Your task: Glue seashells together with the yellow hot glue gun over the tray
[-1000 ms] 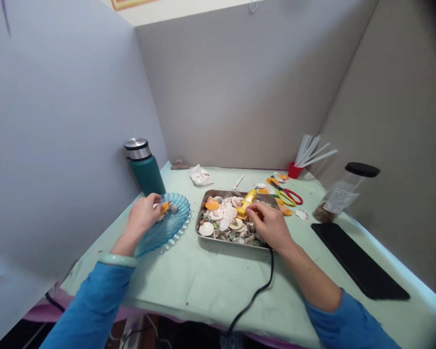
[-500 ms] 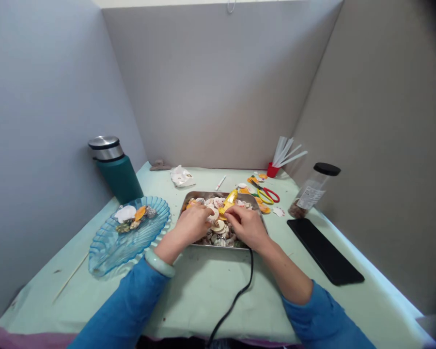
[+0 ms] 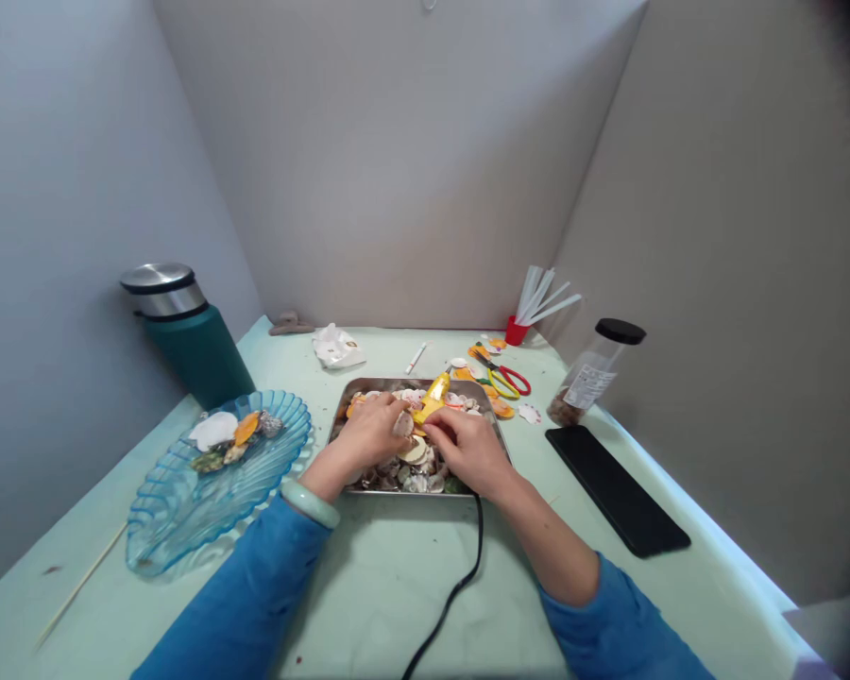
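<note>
A metal tray [image 3: 425,494] full of seashells [image 3: 425,477] lies in front of me. My left hand [image 3: 374,433] is over the tray's left part, its fingers closed on a pale round shell [image 3: 403,424]. Opposite it, my right hand [image 3: 467,446] has thumb and fingertips pinched together close to that shell; what they hold, if anything, is too small to make out. Among the shells, just beyond my right fingertips, rests a yellow glue gun [image 3: 434,394], nozzle pointing away. A black cord [image 3: 467,576] runs from the tray toward me.
On the left are a blue shell-shaped plate [image 3: 162,515] with several shells, a thin stick [image 3: 81,587] and a green bottle [image 3: 198,349]. To the right stand scissors [image 3: 502,376], a red cup of glue sticks [image 3: 517,331], a jar [image 3: 587,382] and a black slab [image 3: 618,491].
The view has tilted and shifted, so everything sits somewhat further left. Both hands stay over the tray, with the left fingers still on the pale shell and the right still pinched.
</note>
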`<state>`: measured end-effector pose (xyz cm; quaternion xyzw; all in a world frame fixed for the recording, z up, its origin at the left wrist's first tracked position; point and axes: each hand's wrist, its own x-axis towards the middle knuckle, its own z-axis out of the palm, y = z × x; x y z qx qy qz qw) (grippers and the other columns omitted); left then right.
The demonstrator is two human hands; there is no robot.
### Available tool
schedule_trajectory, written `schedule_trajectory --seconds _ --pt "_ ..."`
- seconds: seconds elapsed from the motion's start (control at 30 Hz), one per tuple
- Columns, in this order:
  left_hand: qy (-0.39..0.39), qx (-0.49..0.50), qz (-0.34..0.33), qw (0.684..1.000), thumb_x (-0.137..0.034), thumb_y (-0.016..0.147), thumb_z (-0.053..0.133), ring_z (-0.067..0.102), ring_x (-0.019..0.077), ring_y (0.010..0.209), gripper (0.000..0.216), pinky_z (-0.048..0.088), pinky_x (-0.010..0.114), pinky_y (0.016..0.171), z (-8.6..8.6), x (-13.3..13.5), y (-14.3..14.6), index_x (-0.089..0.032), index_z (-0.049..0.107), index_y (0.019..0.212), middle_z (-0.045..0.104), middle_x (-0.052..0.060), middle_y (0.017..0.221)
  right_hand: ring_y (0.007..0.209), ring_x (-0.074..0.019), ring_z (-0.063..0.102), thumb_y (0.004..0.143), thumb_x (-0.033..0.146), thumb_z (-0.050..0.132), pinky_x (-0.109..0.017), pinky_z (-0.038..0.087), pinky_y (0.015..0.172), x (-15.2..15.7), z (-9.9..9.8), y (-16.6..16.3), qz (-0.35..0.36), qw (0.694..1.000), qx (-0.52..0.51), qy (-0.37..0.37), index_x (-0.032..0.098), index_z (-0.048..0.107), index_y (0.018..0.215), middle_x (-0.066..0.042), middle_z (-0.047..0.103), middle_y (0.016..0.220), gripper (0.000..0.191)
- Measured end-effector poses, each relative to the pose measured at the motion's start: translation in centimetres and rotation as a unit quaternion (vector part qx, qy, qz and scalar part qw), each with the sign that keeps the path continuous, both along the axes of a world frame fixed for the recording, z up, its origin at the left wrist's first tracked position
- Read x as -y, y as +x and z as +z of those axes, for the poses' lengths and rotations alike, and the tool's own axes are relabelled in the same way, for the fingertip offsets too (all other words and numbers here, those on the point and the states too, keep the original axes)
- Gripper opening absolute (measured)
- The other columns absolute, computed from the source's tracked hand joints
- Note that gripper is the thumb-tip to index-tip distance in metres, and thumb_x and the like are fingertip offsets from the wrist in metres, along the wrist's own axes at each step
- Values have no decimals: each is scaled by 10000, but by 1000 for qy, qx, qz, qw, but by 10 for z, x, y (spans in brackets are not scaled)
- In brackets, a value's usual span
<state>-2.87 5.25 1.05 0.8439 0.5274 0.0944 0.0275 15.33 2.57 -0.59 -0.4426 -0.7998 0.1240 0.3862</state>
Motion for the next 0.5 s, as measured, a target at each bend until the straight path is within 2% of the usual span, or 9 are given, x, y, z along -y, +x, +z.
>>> schedule_trajectory --seconds 0.13,0.2,0.27,0.4,0.5 --pt "2 39 -3 999 -348 676 623 493 259 1098 533 356 363 943 0 -1 -2 -226 549 1189 562 86 1156 610 -123 549 856 256 507 -214 364 587 0 0 0 -20 1000 -6 6 201 609 781 3 637 692 139" --pt "-3 72 -13 997 -337 700 602 514 245 1075 490 374 341 923 3 -3 -6 -220 565 1174 574 85 1154 600 -126 550 854 260 507 -215 361 573 0 0 0 -32 999 -11 7 200 611 772 -2 638 684 145" --pt "-13 111 -5 994 -316 742 549 569 216 973 414 411 307 851 8 -6 -13 -198 595 1136 617 84 1080 591 -126 550 851 259 507 -215 357 563 -1 1 0 -40 999 -15 5 202 616 772 -3 641 681 146" --pt "-43 139 54 988 -290 738 516 598 175 721 255 427 261 664 23 -1 -24 -179 681 897 673 48 812 597 -127 550 846 255 511 -217 359 569 -1 0 1 -46 999 -13 4 204 619 770 -2 644 689 141" --pt "-111 117 15 987 -253 682 558 583 155 653 153 404 237 607 27 11 -26 -213 684 760 662 7 703 601 -128 553 845 255 510 -218 359 571 -1 0 1 -41 999 -12 8 202 619 763 -5 644 688 146"
